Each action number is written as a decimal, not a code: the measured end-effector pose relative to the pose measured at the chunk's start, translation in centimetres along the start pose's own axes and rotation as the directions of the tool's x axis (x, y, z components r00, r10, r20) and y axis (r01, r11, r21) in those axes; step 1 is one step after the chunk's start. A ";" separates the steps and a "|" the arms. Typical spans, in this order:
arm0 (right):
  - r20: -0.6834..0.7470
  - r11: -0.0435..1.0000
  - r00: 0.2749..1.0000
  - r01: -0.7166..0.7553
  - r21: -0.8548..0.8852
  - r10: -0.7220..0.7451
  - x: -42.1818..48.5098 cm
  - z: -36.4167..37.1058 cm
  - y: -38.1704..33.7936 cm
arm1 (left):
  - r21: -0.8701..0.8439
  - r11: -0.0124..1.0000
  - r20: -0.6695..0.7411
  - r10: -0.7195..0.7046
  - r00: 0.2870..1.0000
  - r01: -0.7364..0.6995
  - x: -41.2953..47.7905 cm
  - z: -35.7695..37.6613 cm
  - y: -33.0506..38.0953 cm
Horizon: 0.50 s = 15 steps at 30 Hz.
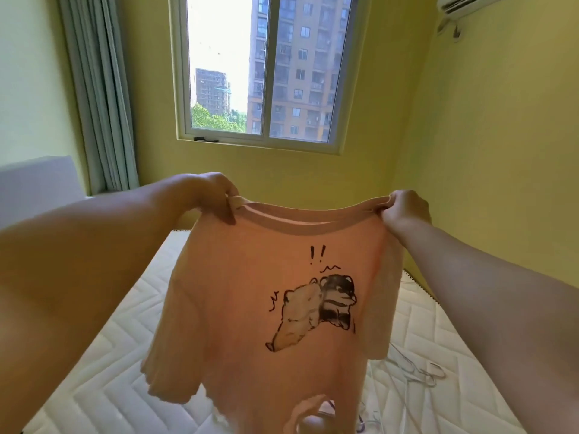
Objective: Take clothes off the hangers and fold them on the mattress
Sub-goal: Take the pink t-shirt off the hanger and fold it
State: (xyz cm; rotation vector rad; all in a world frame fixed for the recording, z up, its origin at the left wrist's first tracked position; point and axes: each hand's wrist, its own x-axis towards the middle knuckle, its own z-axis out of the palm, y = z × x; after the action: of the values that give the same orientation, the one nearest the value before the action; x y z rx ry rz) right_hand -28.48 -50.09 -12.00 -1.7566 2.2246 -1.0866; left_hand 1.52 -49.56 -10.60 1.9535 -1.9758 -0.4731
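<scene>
Shirt: While we hold it up in the air before us, the peach-pink short-sleeved cotton T-shirt (244,308) with a black-and-white cartoon animal print hangs at full length, print toward us, with no hanger in it. Its hem drops out of view at the bottom edge, so we cannot tell whether it touches the bed.
Low blur: A rounded pinkish shape shows under the hem at the bottom edge, too blurred for us to name.
Left hand: Our left hand (213,195) pinches the shoulder on our left, just beside the neckband, with the fingers curled over the cloth.
Right hand: Our right hand (405,211) pinches the opposite shoulder in the same way. The two hands are well apart, so the neckline is stretched between them.
Mattress: The white quilted mattress (103,380) with chevron stitching lies beneath and beyond the shirt.
Hangers: Thin pale wire hangers (423,372) lie bare on the mattress, near the sleeve on our right.
Done: We judge that this shirt is off its hanger.
Left: It has yet to be laid flat on the mattress and folded. We cannot tell whether more clothes wait out of view.
Far wall: A yellow painted wall (313,177) holds a white-framed sliding window (266,73). A grey-green pleated curtain (100,89) hangs to its left, and a white air conditioner (463,4) sits at upper right.
</scene>
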 end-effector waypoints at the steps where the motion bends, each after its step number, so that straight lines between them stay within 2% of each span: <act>1: -0.025 0.999 1.000 0.006 -0.031 -0.007 -0.1 0.1 -0.1 | 0.074 0.997 -0.029 -0.009 1.000 0.011 0.0 -0.3 -0.3; 5: -0.137 0.999 0.991 -0.012 -0.047 0.005 -0.7 0.6 -1.7 | 0.123 0.991 -0.299 -0.011 0.954 0.050 -0.2 -1.0 -1.3; 8: -0.146 0.997 0.986 -0.078 -0.007 0.076 -2.1 1.1 -3.1 | 0.053 0.994 -0.411 -0.061 0.909 0.091 -0.2 -1.3 -3.1; 10: -0.122 0.989 0.983 -0.135 0.054 0.141 -3.4 1.5 -3.9 | -0.072 0.989 -0.435 -0.145 0.888 0.127 -0.5 -1.2 -3.5; 11: -0.109 0.972 0.972 -0.191 0.137 0.207 -4.1 2.0 -4.5 | -0.213 0.967 -0.413 -0.221 0.883 0.142 -0.8 -1.2 -3.8; 12: -0.087 0.933 0.955 -0.255 0.255 0.285 -4.6 2.6 -5.1 | -0.409 0.899 -0.364 -0.318 0.876 0.156 -1.1 -1.1 -3.9; 14: 0.017 0.756 0.901 -0.374 0.537 0.433 -6.0 3.7 -6.6 | -0.773 0.608 -0.178 -0.482 0.858 0.182 -1.8 -1.1 -4.4; 15: 0.056 0.668 0.879 -0.400 0.627 0.473 -6.8 4.1 -7.3 | -0.849 0.499 -0.129 -0.511 0.850 0.171 -2.2 -0.9 -4.8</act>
State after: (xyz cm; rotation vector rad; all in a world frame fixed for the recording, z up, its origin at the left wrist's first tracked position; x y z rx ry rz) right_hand -18.37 -46.54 -13.11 -0.8411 1.8486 -1.5695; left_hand 6.26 -47.44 -11.97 1.6017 -0.8106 -0.8600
